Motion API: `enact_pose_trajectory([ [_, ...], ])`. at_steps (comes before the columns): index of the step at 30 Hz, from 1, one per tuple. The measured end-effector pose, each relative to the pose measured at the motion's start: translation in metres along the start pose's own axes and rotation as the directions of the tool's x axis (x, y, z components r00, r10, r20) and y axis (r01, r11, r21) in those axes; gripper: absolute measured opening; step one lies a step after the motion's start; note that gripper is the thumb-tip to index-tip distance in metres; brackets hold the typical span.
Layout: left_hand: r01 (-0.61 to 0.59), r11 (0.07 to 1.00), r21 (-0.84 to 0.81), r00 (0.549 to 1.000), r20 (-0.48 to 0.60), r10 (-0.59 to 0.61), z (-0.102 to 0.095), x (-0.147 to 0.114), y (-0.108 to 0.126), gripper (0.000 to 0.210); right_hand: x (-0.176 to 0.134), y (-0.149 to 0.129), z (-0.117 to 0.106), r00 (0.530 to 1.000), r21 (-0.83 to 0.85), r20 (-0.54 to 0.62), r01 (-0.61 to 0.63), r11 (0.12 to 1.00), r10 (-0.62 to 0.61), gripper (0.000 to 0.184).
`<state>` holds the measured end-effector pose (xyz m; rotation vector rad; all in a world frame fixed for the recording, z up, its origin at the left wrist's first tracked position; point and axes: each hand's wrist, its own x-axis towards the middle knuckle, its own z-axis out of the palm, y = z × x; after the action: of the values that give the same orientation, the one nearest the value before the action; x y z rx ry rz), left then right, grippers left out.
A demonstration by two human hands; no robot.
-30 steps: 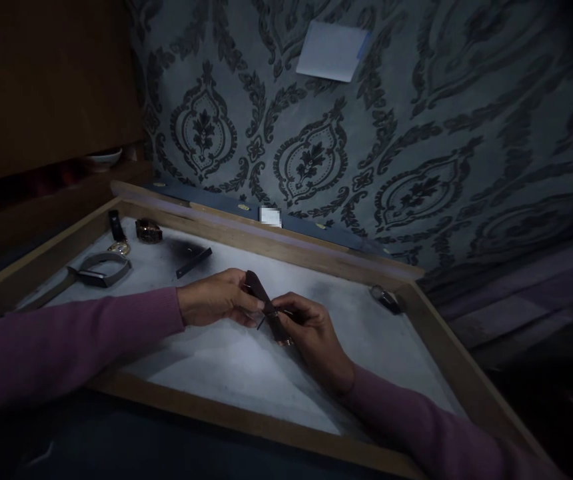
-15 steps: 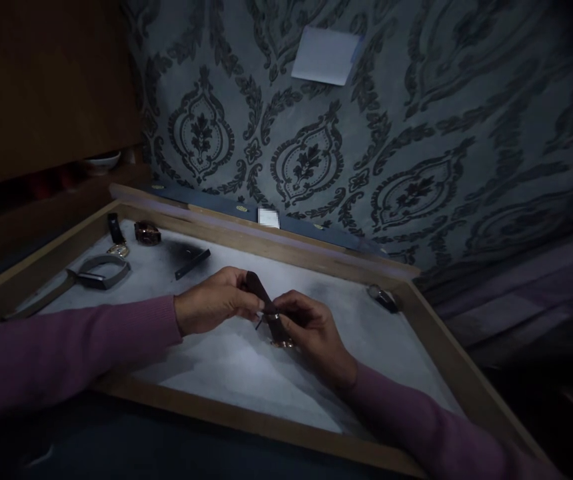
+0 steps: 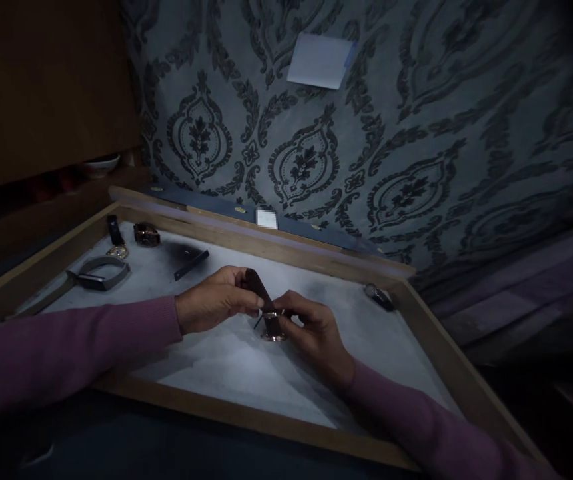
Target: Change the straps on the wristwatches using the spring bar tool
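Note:
A wristwatch [image 3: 272, 325] with a dark brown strap and a gold-coloured case is held between both hands over the white floor of a wooden-framed tray [image 3: 246, 404]. My left hand [image 3: 221, 299] pinches the upper length of strap between thumb and fingers. On the other side, my right hand [image 3: 315, 328] grips the strap near a shiny metal buckle or loop, its fingers closed. The case hangs lowest, just below the fingers, and its dial cannot be made out. A thin dark piece sticks out to the left of the strap.
At the tray's left lie a black-strapped gold watch [image 3: 117, 251], a brown watch [image 3: 146, 234], a dark watch with a grey band [image 3: 102, 273] and a dark flat strip [image 3: 191, 265]. Another watch [image 3: 379, 297] rests by the right rim. Patterned wall behind bears a white paper [image 3: 320, 61].
The strap's lower part and the case have swung slightly left and turned between my fingers. Both hands keep their hold; the view has shifted a little.

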<state>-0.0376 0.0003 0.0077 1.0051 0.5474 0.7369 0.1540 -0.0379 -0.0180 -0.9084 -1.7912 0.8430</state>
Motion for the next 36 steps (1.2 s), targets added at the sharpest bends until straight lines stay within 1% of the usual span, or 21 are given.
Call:
enact_pose_trajectory([
  [2,0.025,1.000,0.012,1.000,0.011,-0.025,-0.002,0.001,0.000,0.016,0.001,-0.002,-0.001,0.996,-0.121,0.008,0.084,0.989,-0.084,0.010],
  [5,0.055,0.996,0.065,0.998,0.018,-0.056,-0.006,0.003,-0.001,0.018,0.003,-0.004,-0.003,0.986,-0.209,0.022,0.167,0.964,-0.166,0.014],
  [7,0.052,0.994,0.098,0.998,0.027,-0.055,-0.008,0.004,-0.002,0.017,0.002,-0.004,-0.003,0.983,-0.229,0.036,0.182,0.956,-0.178,0.015],
  [10,0.055,0.991,0.119,0.998,0.023,-0.058,-0.010,0.005,-0.002,0.018,0.002,-0.004,-0.002,0.985,-0.239,0.061,0.170,0.956,-0.160,0.015],
  [15,0.130,0.987,0.092,0.991,-0.001,-0.130,-0.010,0.004,-0.002,0.021,0.002,-0.005,-0.003,0.990,-0.288,0.051,0.144,0.947,-0.135,0.012],
  [19,0.205,0.974,0.096,0.978,0.024,-0.208,-0.010,0.003,-0.003,0.024,0.001,-0.006,-0.003,0.986,-0.366,0.014,0.161,0.917,-0.168,0.011],
  [23,0.260,0.961,0.090,0.962,0.058,-0.266,-0.011,0.004,-0.005,0.027,-0.001,-0.005,-0.002,0.966,-0.456,0.034,0.242,0.856,-0.254,0.013],
  [25,0.259,0.961,0.095,0.961,0.073,-0.266,-0.012,0.004,-0.006,0.027,-0.001,-0.005,-0.002,0.957,-0.465,0.061,0.280,0.840,-0.285,0.012],
  [28,0.218,0.969,0.114,0.970,0.083,-0.228,-0.012,0.003,-0.005,0.026,0.000,-0.006,-0.004,0.947,-0.445,0.087,0.315,0.838,-0.309,0.012],
  [32,0.194,0.974,0.120,0.972,0.114,-0.208,-0.013,0.001,-0.004,0.027,0.001,-0.009,-0.006,0.942,-0.430,0.111,0.334,0.839,-0.317,0.015],
  [36,0.185,0.977,0.110,0.971,0.132,-0.199,-0.013,0.002,-0.004,0.024,0.001,-0.010,-0.009,0.942,-0.408,0.117,0.335,0.849,-0.315,0.011],
])
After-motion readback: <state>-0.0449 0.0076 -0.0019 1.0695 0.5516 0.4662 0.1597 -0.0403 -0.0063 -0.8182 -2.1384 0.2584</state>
